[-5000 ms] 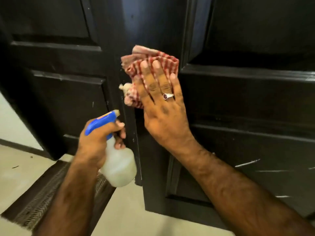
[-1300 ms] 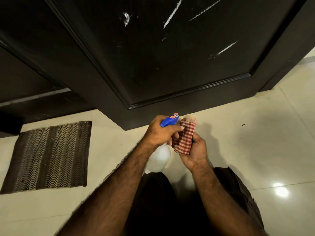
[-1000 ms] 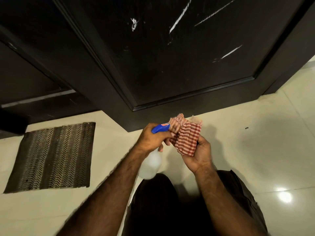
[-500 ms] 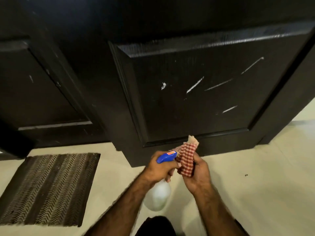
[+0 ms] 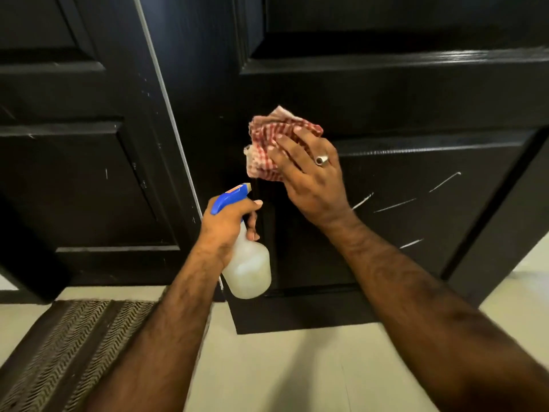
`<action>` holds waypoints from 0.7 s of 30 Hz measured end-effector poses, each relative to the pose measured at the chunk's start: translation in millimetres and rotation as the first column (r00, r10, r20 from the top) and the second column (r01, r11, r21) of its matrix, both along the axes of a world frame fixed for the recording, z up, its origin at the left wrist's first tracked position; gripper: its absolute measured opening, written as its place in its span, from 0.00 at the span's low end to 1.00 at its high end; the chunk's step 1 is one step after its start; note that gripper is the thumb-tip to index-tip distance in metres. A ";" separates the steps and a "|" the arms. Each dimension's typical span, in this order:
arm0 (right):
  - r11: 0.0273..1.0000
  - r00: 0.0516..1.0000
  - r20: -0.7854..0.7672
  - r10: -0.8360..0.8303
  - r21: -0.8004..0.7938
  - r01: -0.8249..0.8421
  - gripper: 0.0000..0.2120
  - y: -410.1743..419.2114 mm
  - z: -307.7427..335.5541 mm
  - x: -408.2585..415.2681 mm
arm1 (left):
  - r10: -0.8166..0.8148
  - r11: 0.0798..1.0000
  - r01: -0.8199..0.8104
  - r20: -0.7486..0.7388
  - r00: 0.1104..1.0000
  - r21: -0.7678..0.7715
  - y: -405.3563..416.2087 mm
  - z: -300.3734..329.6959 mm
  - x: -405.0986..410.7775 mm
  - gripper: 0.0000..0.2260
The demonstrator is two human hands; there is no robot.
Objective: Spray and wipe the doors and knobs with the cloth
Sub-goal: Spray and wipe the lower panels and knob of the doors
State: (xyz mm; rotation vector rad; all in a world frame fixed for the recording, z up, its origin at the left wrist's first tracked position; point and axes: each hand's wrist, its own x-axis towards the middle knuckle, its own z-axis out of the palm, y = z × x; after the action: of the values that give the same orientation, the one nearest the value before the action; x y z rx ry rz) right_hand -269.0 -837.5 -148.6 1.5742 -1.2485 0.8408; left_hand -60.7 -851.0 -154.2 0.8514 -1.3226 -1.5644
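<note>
At seven o'clock I see a dark zigzag-woven doormat [image 5: 59,349] on the pale tiled floor [image 5: 282,367]. Above it, at ten o'clock, stands the left black panelled wooden door [image 5: 74,179]. Near centre, my left hand [image 5: 227,223] is closed around the neck of a translucent white plastic spray bottle with a blue trigger head [image 5: 248,263], nozzle pointing to one o'clock. Just above, my right hand [image 5: 309,173], fingers spread and wearing a ring, presses a crumpled red-and-white checked cloth [image 5: 267,144] flat against the right black door [image 5: 416,99], whose lower panel bears pale scratches [image 5: 395,205] at three o'clock.
</note>
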 end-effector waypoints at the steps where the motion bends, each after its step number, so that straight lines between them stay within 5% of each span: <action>1: 1.000 0.997 -0.076 -0.016 0.007 0.016 0.19 5.8 -3.1 -14.3 | -0.003 1.000 0.003 0.005 1.000 0.005 -0.6 1.5 3.6 0.10; 4: 0.996 0.994 -0.075 -0.084 -0.038 0.081 0.19 25.2 -12.1 -56.3 | -0.010 1.000 0.010 0.018 1.000 0.020 -4.7 4.6 12.8 0.06; 9: 0.952 0.877 0.425 -0.225 -0.095 0.290 0.17 21.0 -17.4 -17.1 | -0.004 1.000 0.003 0.067 0.998 0.006 -12.4 12.8 12.6 0.06; 11: 0.963 0.854 0.481 -0.199 -0.068 0.263 0.17 8.7 -8.1 21.4 | 0.021 1.000 -0.022 0.067 0.998 0.011 -12.4 18.3 12.2 0.03; 14: 0.986 0.899 0.409 -0.156 0.012 0.166 0.17 -8.6 -1.1 64.8 | 0.064 0.998 -0.064 0.053 0.997 0.015 -11.5 26.6 19.3 0.09; 17: 0.993 0.943 0.318 -0.098 0.092 0.072 0.18 -15.5 -1.4 69.9 | 0.106 0.994 -0.106 0.061 0.992 -0.005 -11.8 31.5 33.7 0.05; 21: 0.974 0.994 -0.106 0.001 0.227 0.024 0.19 7.6 2.4 3.7 | 0.080 0.997 -0.080 0.064 0.995 -0.010 -8.9 39.1 39.5 0.04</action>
State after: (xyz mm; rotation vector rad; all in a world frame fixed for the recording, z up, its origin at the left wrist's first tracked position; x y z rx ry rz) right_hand -265.3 -829.9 -146.2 1.7680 -1.3125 0.6143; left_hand -21.2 -859.9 -115.1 0.9463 -1.3231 -1.4802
